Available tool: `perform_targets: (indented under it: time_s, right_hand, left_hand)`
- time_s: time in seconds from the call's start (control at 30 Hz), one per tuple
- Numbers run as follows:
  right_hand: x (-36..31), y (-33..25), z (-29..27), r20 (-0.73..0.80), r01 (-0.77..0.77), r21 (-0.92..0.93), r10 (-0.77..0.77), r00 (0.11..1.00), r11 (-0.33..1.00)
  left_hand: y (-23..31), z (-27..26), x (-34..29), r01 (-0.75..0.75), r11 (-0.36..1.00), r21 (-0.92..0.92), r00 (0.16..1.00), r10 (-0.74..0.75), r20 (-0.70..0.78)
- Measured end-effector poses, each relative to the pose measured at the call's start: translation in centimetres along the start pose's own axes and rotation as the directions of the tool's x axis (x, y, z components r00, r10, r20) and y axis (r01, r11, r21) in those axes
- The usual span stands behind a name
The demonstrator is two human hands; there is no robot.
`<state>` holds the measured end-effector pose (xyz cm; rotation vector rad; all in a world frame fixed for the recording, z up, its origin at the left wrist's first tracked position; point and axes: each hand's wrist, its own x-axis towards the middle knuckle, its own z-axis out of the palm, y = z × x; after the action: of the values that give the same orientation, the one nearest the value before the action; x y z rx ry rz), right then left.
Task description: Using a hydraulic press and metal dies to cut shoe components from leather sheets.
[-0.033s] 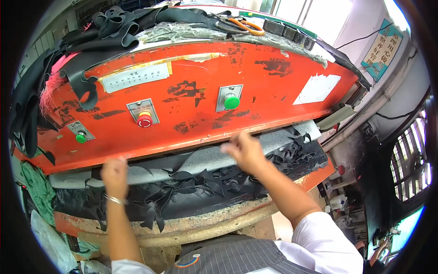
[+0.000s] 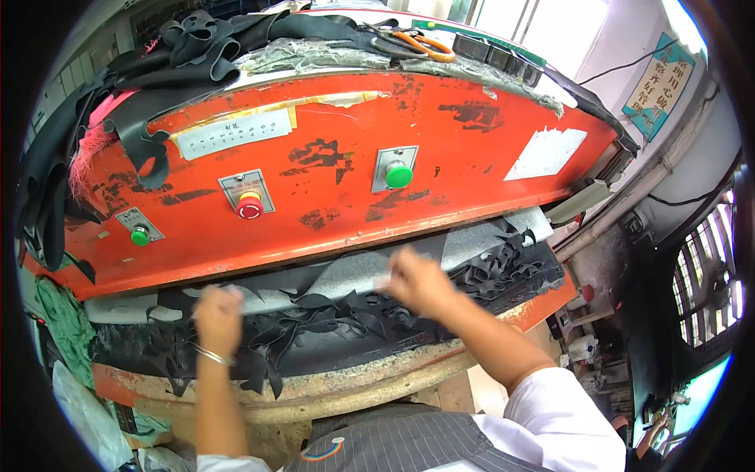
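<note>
Wide and scuffed, a red machine panel (image 2: 330, 189) spans this cluttered workshop. Just below it, black sheet (image 2: 287, 282) lies on a long pale pad (image 2: 464, 256), close to the pad's rear edge. Thin black scraps (image 2: 370, 311) tangle along the pad's front edge and across a dark ledge (image 2: 330, 358), a few drooping over its front edge near the left corner; the ledge probably catches what comes off the pad. The left hand (image 2: 217, 315), with a bracelet (image 2: 214, 356) at its wrist, is over the pad's front edge toward the left end; the right hand (image 2: 421, 282) is over the pad, right of its middle. Their wide spacing seems to suit the long sheet. Both hands are blurred, so I cannot tell whether the fingers are together, apart or clamped on anything. Orange-handled scissors (image 2: 429, 47) rest on the machine's top edge, likely for easy reach, beside heaped dark material (image 2: 212, 47).
</note>
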<state>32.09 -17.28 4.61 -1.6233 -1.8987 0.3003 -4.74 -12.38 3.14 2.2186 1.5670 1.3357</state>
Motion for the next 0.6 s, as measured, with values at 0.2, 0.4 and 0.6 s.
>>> perform_targets:
  time_s: [0.2, 0.4, 0.6]
  right_hand:
    - [-13.0, -3.3, 3.0, 0.563, 0.319, 0.071, -0.302, 0.769, 0.945]
    - [-16.3, -2.8, 5.4, 0.321, 0.431, -0.074, -0.387, 0.864, 0.899]
    - [-15.5, -1.7, 5.4, 0.314, 0.502, -0.027, -0.47, 0.825, 0.864]
  left_hand:
    - [10.5, 3.4, -14.5, 0.033, 0.988, -0.151, 0.77, 0.071, 0.634]
    - [14.0, 5.2, -17.3, -0.048, 0.999, -0.016, 0.9, 0.051, 0.432]
    - [15.0, 6.0, -17.2, 0.013, 0.999, 0.048, 0.937, -0.028, 0.347]
